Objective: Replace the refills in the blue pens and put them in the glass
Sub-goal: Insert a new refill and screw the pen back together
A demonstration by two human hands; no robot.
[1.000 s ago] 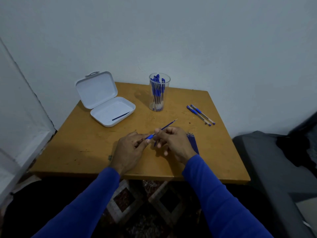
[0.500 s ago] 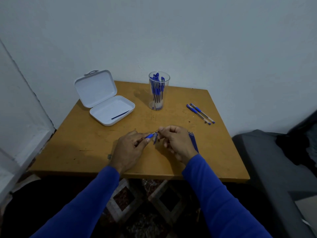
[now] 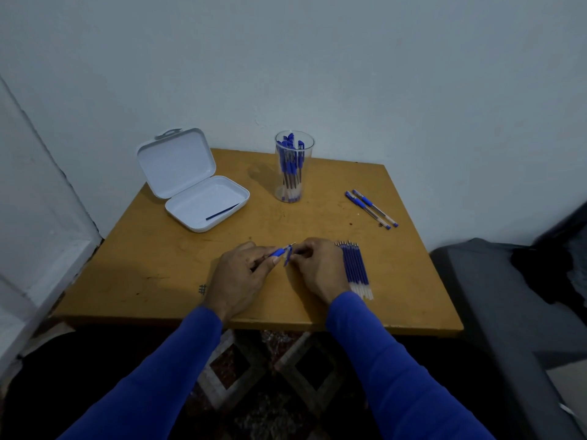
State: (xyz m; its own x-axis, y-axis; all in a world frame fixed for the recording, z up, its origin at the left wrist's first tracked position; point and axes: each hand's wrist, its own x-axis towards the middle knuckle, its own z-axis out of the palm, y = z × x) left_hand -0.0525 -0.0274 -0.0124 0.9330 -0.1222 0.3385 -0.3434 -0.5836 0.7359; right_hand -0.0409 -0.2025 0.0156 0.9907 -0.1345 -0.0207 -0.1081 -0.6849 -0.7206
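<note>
Over the middle of the wooden table (image 3: 152, 274), my left hand (image 3: 238, 277) grips a blue pen (image 3: 277, 251) by its blue grip, tip pointing up and right. My right hand (image 3: 320, 268) meets it, fingers curled and pinching a small blue piece (image 3: 286, 258) at the pen's tip; what that piece is cannot be told. A clear glass (image 3: 293, 168) with several blue pens stands at the back. Two more blue pens (image 3: 371, 208) lie at the right. A row of blue refills (image 3: 355, 268) lies just right of my right hand.
An open white plastic case (image 3: 193, 185) sits at the back left with one refill (image 3: 222, 211) in its tray. A white wall runs behind the table. A dark grey couch (image 3: 508, 296) stands close to the table's right edge.
The long refill that stuck out of the pen towards the upper right has slid into the barrel. Only its tip shows now, and my right hand has closed in on the pen's front end.
</note>
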